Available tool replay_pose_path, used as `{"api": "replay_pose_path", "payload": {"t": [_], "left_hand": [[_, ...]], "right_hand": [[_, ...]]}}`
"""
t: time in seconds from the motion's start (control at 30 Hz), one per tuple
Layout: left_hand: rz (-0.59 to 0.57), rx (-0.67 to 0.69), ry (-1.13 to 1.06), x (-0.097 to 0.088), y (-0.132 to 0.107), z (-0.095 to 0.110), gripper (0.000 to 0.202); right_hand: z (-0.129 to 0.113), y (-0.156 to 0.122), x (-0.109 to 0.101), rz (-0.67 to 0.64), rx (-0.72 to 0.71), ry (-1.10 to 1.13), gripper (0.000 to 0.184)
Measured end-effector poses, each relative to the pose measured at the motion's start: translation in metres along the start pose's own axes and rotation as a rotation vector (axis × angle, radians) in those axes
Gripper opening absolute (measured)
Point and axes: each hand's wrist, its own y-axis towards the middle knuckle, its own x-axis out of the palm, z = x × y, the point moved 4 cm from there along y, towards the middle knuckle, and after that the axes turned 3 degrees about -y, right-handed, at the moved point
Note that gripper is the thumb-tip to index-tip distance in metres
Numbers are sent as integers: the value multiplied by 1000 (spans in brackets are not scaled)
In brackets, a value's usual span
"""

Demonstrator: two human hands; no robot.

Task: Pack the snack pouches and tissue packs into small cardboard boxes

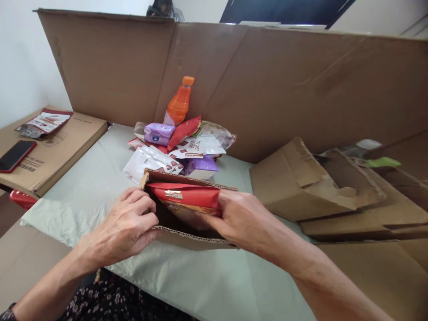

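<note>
A small open cardboard box [194,240] stands in front of me on the covered table. With my left hand [130,223] I grip its left end, fingers curled over the edge. My right hand [230,214] is closed on the right end of a red food packet [187,196], which sits upright partly inside the box against the far wall. The fingertips of my right hand are partly hidden behind the packet. Just beyond the box lies a heap of goods: a white pouch [150,161], a purple pack [158,133], another red packet [183,132] and an orange drink bottle [179,104].
A tall cardboard panel [284,84] walls off the back of the table [240,281]. Torn cardboard boxes [287,183] stand at right, with a green item [383,162] among them. At left, a flat carton [73,133] bears a phone [16,155] and a foil pouch [45,122].
</note>
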Motion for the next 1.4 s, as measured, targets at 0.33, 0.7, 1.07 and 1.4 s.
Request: {"api": "replay_pose_path", "payload": {"t": [0.33, 0.7, 1.07, 1.4], "left_hand": [[-6, -8, -71, 1, -10, 3, 26], [-61, -9, -167, -12, -19, 10, 20], [-130, -99, -137, -14, -35, 15, 11], [-140, -89, -208, -15, -35, 12, 24]], "right_hand": [[-22, 17, 33, -492, -102, -115, 16], [-45, 2, 34, -636, -213, 105, 21], [-58, -16, 25, -530, -274, 185, 15], [39, 15, -23, 233, 109, 749, 26]]}}
